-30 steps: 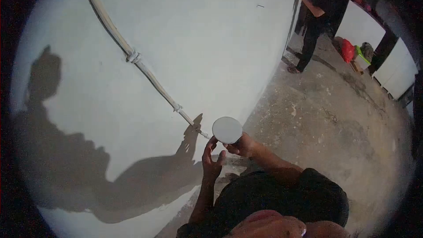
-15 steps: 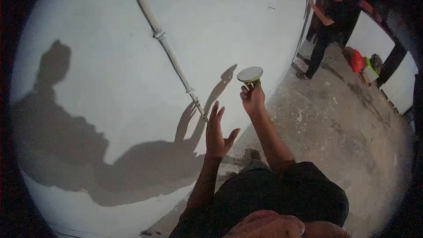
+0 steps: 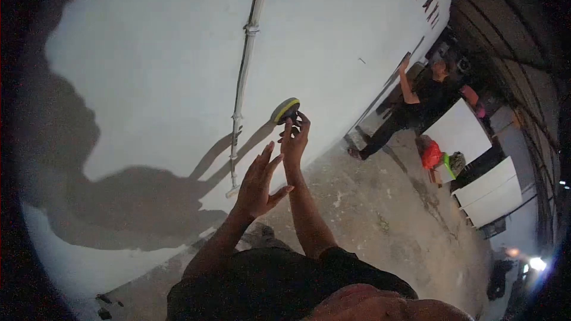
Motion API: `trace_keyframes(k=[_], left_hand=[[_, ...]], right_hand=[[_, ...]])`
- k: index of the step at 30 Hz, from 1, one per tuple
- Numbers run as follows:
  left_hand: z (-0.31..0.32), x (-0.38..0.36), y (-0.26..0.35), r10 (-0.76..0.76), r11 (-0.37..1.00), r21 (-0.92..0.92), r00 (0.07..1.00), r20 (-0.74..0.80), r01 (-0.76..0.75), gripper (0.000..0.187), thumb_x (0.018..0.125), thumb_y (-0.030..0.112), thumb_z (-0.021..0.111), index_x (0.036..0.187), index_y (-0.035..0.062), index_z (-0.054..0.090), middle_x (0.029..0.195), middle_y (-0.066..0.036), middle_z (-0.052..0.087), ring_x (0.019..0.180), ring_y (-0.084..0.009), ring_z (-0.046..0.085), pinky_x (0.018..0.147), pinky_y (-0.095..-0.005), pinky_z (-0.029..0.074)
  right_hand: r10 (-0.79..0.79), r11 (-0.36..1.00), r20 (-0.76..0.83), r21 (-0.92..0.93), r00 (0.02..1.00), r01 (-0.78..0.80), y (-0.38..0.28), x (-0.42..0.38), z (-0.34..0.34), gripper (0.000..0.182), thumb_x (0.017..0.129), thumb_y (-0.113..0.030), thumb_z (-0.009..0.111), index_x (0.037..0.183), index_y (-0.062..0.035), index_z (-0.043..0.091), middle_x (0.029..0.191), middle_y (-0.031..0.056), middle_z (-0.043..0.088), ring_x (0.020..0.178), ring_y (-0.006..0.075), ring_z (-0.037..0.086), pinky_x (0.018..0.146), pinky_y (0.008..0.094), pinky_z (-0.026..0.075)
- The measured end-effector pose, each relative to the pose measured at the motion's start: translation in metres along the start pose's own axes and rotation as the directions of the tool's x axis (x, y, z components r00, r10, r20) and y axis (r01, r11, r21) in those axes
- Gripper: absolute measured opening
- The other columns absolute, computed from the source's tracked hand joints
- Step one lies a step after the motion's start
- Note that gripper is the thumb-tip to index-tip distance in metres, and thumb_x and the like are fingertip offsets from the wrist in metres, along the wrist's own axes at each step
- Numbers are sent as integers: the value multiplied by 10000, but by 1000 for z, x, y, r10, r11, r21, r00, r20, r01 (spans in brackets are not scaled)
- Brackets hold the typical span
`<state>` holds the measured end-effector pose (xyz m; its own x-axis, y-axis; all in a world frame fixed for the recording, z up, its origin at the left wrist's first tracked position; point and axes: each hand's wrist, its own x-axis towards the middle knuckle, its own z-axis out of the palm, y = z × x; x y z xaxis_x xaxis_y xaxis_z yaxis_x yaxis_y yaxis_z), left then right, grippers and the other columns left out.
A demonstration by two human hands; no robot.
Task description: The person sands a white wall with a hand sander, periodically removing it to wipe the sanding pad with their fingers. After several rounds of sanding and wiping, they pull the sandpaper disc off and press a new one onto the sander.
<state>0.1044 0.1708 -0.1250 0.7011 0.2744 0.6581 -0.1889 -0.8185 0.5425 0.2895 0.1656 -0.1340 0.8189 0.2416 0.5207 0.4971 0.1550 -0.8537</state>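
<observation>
My right hand (image 3: 294,142) grips a round hand sanding pad (image 3: 288,109) by its dark back. The pad has a yellow-green edge, and its flat face is turned to the white wall (image 3: 321,41), with its shadow meeting it there. Lower and to the left, my left hand (image 3: 257,187) is held up with fingers stretched and thumb apart, holding nothing. It overlaps the right wrist area in this view. Left of both hands, a white pipe (image 3: 241,83) runs down the wall in clips.
Another person (image 3: 416,98) stands farther along the wall, one hand raised against it. Behind them on the concrete floor (image 3: 380,208) lie a red bag (image 3: 431,156) and a green-edged box (image 3: 447,168). White panels (image 3: 491,193) stand at the right.
My right hand has brought the pad to the wall, tipping its face from upward to wallward. My left hand stays open. The view has swung right, showing more of the roof and panels.
</observation>
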Motion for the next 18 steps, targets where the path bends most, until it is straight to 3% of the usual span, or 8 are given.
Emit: trace_keyframes(k=[6,8,9,10,12,16,17,18], left_hand=[[-1,-5,2,-16,999,-38,999,-29,15,763,917,379,681,1501,46,319,1581,-266,251,1453,-414,302,1149,-550,288],[-3,-10,1,3,998,-55,999,-40,-5,762,917,374,681,1497,35,321,1573,-273,265,1450,-415,308,1144,-548,293],[-2,-11,0,-26,998,-61,999,-39,23,758,919,373,678,1492,25,325,1568,-278,275,1444,-421,317,1141,-545,298],[0,-10,-2,-48,997,-66,998,-40,46,754,921,372,676,1487,14,330,1562,-284,284,1437,-427,326,1137,-542,303],[0,-7,-6,-9,998,-56,999,-47,6,741,927,379,665,1480,8,339,1568,-278,275,1428,-437,336,1135,-537,309],[1,-7,-13,-31,996,-85,999,-8,30,738,932,379,659,1483,7,339,1579,-266,260,1432,-429,330,1131,-535,322],[2,-9,-15,-12,998,-62,1000,-25,11,737,934,377,657,1485,6,336,1579,-266,261,1431,-428,334,1131,-534,322],[1,-10,-15,6,999,-38,999,-43,-8,737,936,375,655,1487,4,334,1578,-267,262,1429,-427,337,1132,-533,322]], right_hand=[[47,998,-8,-49,999,-47,3,22,-1,332,1006,-226,606,1234,-22,475,933,134,661,671,134,640,510,278,506],[-62,996,-93,55,994,68,24,28,-2,324,1002,-243,613,1211,-31,484,939,116,654,694,115,653,444,233,494],[87,995,-109,68,990,-79,32,27,-5,311,987,-227,640,1165,-20,492,929,123,672,709,124,658,492,247,504],[96,993,-133,79,986,-86,41,20,-3,311,987,-227,640,1165,-20,492,929,123,672,709,124,658,492,247,504],[-213,951,-21,-233,977,203,30,9,3,321,964,-207,676,1148,-11,500,944,146,685,735,161,664,561,294,518],[-127,958,154,-238,980,162,38,22,-14,332,944,-165,700,1149,6,502,946,158,699,774,196,665,648,334,524],[-99,987,17,-126,995,100,53,28,-11,320,927,-204,715,1097,-1,535,915,174,698,820,267,694,701,378,534],[-61,997,-94,-43,994,57,62,32,-10,306,952,-189,690,1106,6,512,851,132,697,699,167,651,629,323,512]])
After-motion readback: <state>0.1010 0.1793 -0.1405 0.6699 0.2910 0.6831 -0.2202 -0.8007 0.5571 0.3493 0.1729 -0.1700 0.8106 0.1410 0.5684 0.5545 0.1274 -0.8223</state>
